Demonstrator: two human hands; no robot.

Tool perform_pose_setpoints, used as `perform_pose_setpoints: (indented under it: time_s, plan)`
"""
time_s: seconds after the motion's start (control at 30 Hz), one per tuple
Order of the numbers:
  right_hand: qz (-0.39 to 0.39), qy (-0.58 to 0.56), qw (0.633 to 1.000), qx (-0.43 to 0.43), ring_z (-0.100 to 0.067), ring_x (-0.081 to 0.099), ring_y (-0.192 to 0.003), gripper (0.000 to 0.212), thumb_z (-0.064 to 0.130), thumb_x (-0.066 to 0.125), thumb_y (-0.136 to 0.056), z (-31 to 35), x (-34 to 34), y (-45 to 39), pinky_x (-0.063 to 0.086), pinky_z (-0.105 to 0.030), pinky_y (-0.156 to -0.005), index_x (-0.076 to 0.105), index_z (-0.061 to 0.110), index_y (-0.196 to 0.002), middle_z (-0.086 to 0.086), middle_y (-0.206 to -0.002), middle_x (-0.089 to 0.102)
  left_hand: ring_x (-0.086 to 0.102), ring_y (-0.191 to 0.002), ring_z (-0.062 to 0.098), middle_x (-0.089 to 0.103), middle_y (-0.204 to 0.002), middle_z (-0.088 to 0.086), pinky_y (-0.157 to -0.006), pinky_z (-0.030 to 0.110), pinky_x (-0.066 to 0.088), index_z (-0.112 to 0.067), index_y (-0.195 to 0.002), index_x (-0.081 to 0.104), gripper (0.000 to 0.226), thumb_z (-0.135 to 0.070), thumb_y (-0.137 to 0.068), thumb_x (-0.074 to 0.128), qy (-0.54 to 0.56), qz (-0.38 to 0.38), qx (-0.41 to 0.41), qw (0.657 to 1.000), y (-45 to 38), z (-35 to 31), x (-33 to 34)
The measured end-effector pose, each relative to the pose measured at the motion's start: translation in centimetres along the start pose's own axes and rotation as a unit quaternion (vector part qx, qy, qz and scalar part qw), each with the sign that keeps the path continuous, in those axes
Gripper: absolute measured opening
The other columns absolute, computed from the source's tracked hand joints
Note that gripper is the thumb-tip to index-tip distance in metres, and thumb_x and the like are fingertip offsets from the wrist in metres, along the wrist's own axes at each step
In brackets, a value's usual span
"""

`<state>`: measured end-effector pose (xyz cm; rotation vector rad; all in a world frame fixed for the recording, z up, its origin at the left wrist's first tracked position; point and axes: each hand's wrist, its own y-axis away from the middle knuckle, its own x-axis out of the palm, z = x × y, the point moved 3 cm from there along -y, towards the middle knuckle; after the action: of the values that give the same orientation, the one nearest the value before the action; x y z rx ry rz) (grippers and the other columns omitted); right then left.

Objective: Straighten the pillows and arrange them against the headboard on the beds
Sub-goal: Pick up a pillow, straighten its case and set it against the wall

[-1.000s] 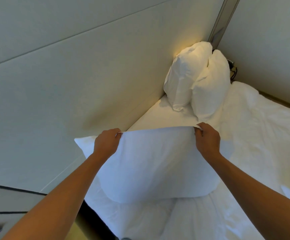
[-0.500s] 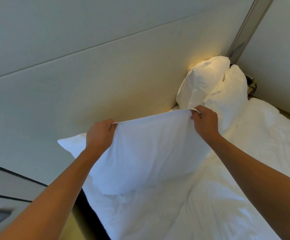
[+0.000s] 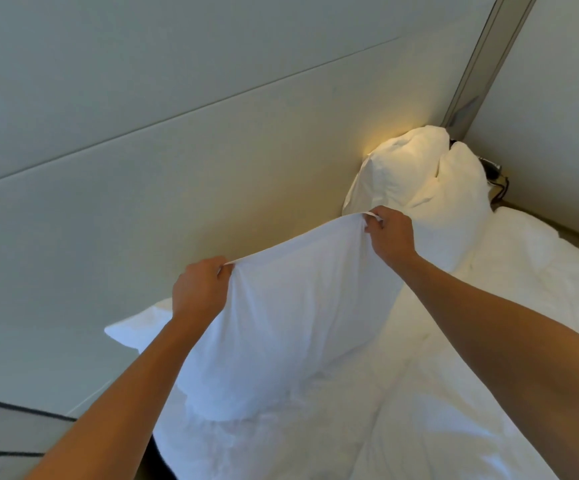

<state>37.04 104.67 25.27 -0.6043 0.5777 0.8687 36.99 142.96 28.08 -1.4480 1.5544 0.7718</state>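
Observation:
A white pillow (image 3: 288, 327) hangs lifted off the bed in front of the padded headboard (image 3: 142, 209). My left hand (image 3: 199, 291) grips its top edge on the left, and my right hand (image 3: 390, 233) pinches the same edge on the right, so the case is stretched between them. The pillow's lower end touches the white bedding (image 3: 454, 393). Two more white pillows (image 3: 419, 181) stand upright against the headboard in the far corner, lit by a warm light.
A side wall (image 3: 558, 98) meets the headboard at a metal corner strip (image 3: 482, 60). A dark cable and plug (image 3: 497, 181) sit behind the far pillows. The bed's dark edge (image 3: 153, 455) is at the lower left, beside my left forearm.
Both hands have raised the pillow's top edge higher and toward the headboard. The pillow went from lying nearly flat to hanging upright.

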Motion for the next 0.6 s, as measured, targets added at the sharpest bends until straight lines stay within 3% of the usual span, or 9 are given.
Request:
perform_pose_setpoints:
  time_s: [0.17, 0.37, 0.6]
  plan:
    - [-0.005, 0.026, 1.000, -0.012, -0.021, 0.065, -0.084, 0.028, 0.033, 0.057, -0.105, -0.9, 0.6, -4.7, 0.048, -0.028, -0.083, 0.076, 0.014, -0.101, -0.008, -0.100, 0.078, 0.058, -0.068, 0.029, 0.053, -0.063, -0.005, -0.062, 0.033, 0.044, -0.025, -0.062, 0.044, 0.041, -0.033, -0.102, 0.048, 0.009, 0.008, -0.011, 1.000, -3.8, -0.5, 1.8]
    - [0.050, 0.058, 0.997, 0.007, -0.029, 0.069, -0.089, 0.028, 0.029, 0.055, -0.104, -4.5, 4.6, -5.2, 0.054, -0.036, -0.085, 0.074, 0.012, -0.093, -0.009, -0.094, 0.076, 0.057, -0.068, 0.027, 0.051, -0.063, -0.007, -0.064, 0.032, 0.041, -0.023, -0.064, 0.046, 0.041, -0.033, -0.103, 0.047, 0.024, 0.077, -0.044, 0.996, -5.1, 1.2, 7.1]
    - [0.040, 0.082, 0.996, -0.016, -0.032, 0.069, -0.097, 0.027, 0.026, 0.052, -0.106, -4.3, 9.1, -8.1, 0.057, -0.043, -0.090, 0.073, 0.009, -0.107, -0.012, -0.107, 0.075, 0.058, -0.066, 0.027, 0.053, -0.061, -0.005, -0.065, 0.032, 0.043, -0.022, -0.067, 0.049, 0.038, -0.032, -0.104, 0.048, 0.031, 0.070, -0.057, 0.996, -9.0, 3.1, 8.8]
